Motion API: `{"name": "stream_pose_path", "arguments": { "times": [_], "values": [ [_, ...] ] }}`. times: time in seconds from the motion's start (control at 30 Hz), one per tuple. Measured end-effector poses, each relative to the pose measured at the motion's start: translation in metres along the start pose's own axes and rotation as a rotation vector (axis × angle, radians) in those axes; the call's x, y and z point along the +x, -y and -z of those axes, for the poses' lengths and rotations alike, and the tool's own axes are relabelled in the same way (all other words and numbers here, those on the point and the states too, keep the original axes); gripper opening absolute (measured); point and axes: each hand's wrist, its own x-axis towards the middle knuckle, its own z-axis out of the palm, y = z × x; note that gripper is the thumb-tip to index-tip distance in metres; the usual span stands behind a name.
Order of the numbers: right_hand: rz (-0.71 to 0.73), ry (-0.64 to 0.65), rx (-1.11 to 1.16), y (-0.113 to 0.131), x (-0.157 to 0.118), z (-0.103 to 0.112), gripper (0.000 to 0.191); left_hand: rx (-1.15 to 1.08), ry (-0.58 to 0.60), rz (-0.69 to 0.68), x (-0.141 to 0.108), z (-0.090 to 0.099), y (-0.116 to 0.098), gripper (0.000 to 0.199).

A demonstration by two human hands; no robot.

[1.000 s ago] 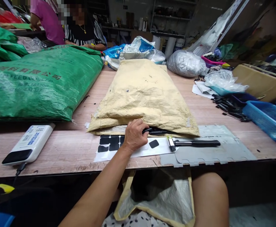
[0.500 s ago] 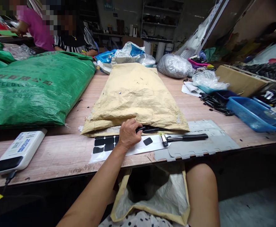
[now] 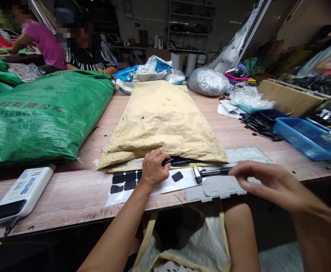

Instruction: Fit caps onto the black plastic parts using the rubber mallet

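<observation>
At the near mouth of a tan woven sack [image 3: 165, 117], my left hand [image 3: 155, 168] is closed around a slim black piece [image 3: 167, 162]. More dark pieces [image 3: 183, 161] show in the sack's opening; their exact kind is unclear. A hammer [image 3: 197, 175] with a shiny double-faced head and black handle lies to the right. My right hand [image 3: 270, 183], blurred, hovers over the handle's end with finger and thumb apart, hiding that end. Under the left wrist is a white sheet [image 3: 159, 189] with black rounded-square stickers [image 3: 177, 176].
A grey board [image 3: 216, 190] lies beneath the hammer. A full green sack [image 3: 46, 117] and a white device [image 3: 20, 192] with a cable are left. On the right stand a blue tray [image 3: 304, 138] and black parts [image 3: 260, 126]. An open sack [image 3: 202, 241] rests at my lap. Two people sit beyond.
My right hand has come in from the right to the hammer's handle. My left hand stays at the sack mouth. The view has tilted up slightly.
</observation>
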Motion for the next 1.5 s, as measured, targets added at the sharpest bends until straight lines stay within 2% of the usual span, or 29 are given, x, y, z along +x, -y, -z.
{"name": "stream_pose_path", "arguments": {
  "times": [0.07, 0.2, 0.33, 0.43, 0.53, 0.67, 0.77, 0.9, 0.97, 1.07, 1.2, 1.37, 1.5],
  "values": [
    [-0.005, 0.030, 0.028, -0.012, 0.010, -0.016, 0.025, 0.009, -0.011, 0.015, 0.000, 0.001, -0.001, 0.011],
    [0.044, -0.036, -0.104, -0.041, 0.014, -0.056, 0.016, 0.052, -0.025, 0.080, -0.003, 0.003, -0.007, 0.011],
    [0.079, -0.095, -0.217, -0.054, 0.009, -0.076, 0.017, 0.074, 0.035, 0.164, -0.006, 0.008, -0.014, 0.013],
    [0.088, -0.089, -0.291, -0.054, 0.008, -0.078, 0.019, 0.084, 0.098, 0.191, -0.005, 0.013, -0.019, 0.011],
    [0.102, -0.075, -0.313, -0.053, 0.009, -0.079, 0.015, 0.083, 0.119, 0.158, -0.007, 0.023, -0.021, 0.009],
    [0.163, -0.104, -0.348, -0.056, 0.008, -0.083, 0.013, -0.039, 0.123, 0.078, -0.025, 0.034, -0.025, 0.010],
    [0.202, -0.177, -0.371, -0.055, 0.007, -0.086, 0.012, -0.166, 0.204, 0.029, -0.044, 0.032, -0.027, 0.008],
    [0.222, -0.245, -0.392, -0.039, 0.002, -0.085, 0.011, -0.245, 0.234, 0.064, -0.057, 0.024, -0.029, 0.009],
    [0.238, -0.224, -0.395, -0.025, -0.002, -0.082, 0.012, -0.268, 0.238, 0.074, -0.056, 0.023, -0.029, 0.011],
    [0.282, -0.115, -0.348, -0.004, -0.011, -0.078, 0.013, -0.279, 0.241, 0.078, -0.053, 0.024, -0.028, 0.010],
    [0.292, 0.007, -0.315, 0.005, -0.018, -0.079, 0.013, -0.284, 0.243, 0.063, -0.053, 0.024, -0.027, 0.012],
    [0.170, -0.026, -0.384, 0.001, -0.014, -0.089, 0.018, -0.288, 0.259, 0.041, -0.054, 0.021, -0.025, 0.016],
    [0.127, -0.058, -0.285, 0.010, -0.014, -0.095, 0.025, -0.297, 0.276, 0.077, -0.052, 0.021, -0.026, 0.018]
  ]
}}
